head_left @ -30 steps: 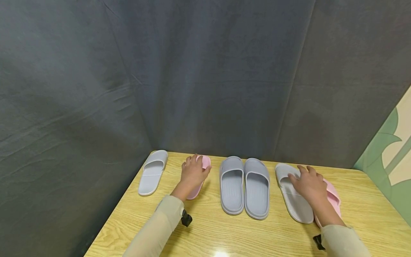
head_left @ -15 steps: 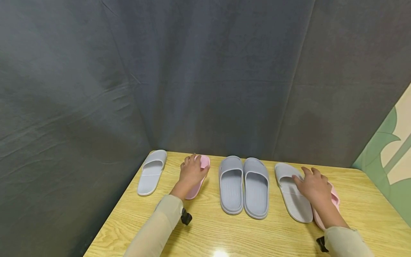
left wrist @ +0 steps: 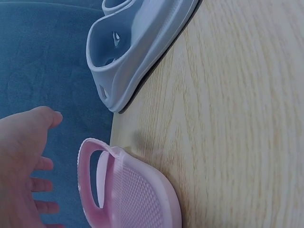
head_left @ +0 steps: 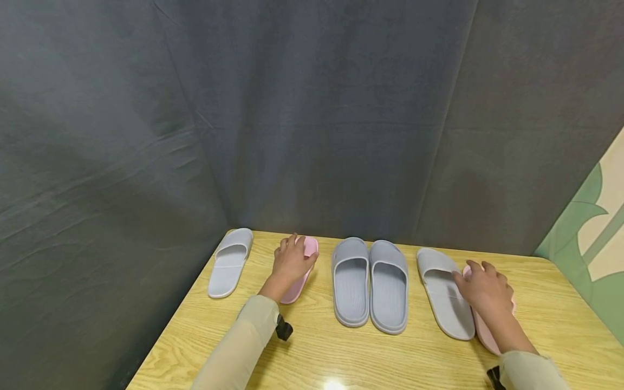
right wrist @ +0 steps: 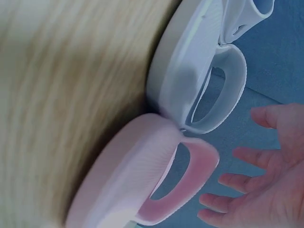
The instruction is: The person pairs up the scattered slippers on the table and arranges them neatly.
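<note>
My left hand (head_left: 291,264) hovers over a small pink slipper (head_left: 311,246), partly hiding it in the head view. The left wrist view shows this pink slipper (left wrist: 147,194) on the wood, with a gap between it and my left hand (left wrist: 21,161), whose fingers are loosely extended. Over the other pink slipper (head_left: 482,327), at right, is my right hand (head_left: 487,292), fingers spread. In the right wrist view that pink slipper (right wrist: 128,161) lies against a pale grey slipper (right wrist: 185,61); my right hand (right wrist: 270,180) stays apart from both, holding nothing.
Two larger grey slippers, a left one (head_left: 352,287) and a right one (head_left: 390,292), lie side by side mid-table. Another pale grey slipper (head_left: 229,271) lies near the left edge. A dark curtain (head_left: 331,135) hangs behind and left of the wooden table (head_left: 312,352).
My right hand has shifted right, from above the pale grey slipper to above the pink one. The left hand has stayed almost still, and the slippers appear unmoved.
</note>
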### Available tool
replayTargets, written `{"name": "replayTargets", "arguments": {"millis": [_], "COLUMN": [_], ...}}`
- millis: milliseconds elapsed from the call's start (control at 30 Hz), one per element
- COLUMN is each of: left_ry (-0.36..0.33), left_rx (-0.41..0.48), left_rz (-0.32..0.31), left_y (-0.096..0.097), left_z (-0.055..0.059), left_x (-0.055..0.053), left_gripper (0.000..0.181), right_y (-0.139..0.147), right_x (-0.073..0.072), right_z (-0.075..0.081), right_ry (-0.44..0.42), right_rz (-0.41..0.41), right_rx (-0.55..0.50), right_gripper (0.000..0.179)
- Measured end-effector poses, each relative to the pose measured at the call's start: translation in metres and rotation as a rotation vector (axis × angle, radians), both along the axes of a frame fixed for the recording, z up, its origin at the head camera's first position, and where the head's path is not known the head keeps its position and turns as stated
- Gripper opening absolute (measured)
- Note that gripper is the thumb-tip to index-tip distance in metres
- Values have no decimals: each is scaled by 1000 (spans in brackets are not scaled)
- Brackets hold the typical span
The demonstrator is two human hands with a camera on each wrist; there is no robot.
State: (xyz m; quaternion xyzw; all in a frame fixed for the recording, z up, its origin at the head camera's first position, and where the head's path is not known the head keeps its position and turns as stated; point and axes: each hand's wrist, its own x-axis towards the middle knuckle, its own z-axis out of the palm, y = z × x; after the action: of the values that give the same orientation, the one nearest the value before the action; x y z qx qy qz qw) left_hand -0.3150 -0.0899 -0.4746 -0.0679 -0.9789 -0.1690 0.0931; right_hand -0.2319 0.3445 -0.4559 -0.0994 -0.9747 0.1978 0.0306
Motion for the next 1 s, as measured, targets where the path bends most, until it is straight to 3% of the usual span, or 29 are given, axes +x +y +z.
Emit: {"name": "replayTargets", "arguments": {"millis": [467, 1000], "left_ry": [-36, -21], "left_rx": [39, 36], "left_rz": [9, 7], "left_y": [1, -1], "left_z": [-8, -15], "left_x": [-4, -6], "left_gripper": [69, 68], "right_y": [15, 29], "right_x": [3, 2], "right_z": [-12, -25], "right_ry": [7, -1], "right_rz": [-55, -97], "right_rx": [1, -34], "right_gripper": [65, 65]}}
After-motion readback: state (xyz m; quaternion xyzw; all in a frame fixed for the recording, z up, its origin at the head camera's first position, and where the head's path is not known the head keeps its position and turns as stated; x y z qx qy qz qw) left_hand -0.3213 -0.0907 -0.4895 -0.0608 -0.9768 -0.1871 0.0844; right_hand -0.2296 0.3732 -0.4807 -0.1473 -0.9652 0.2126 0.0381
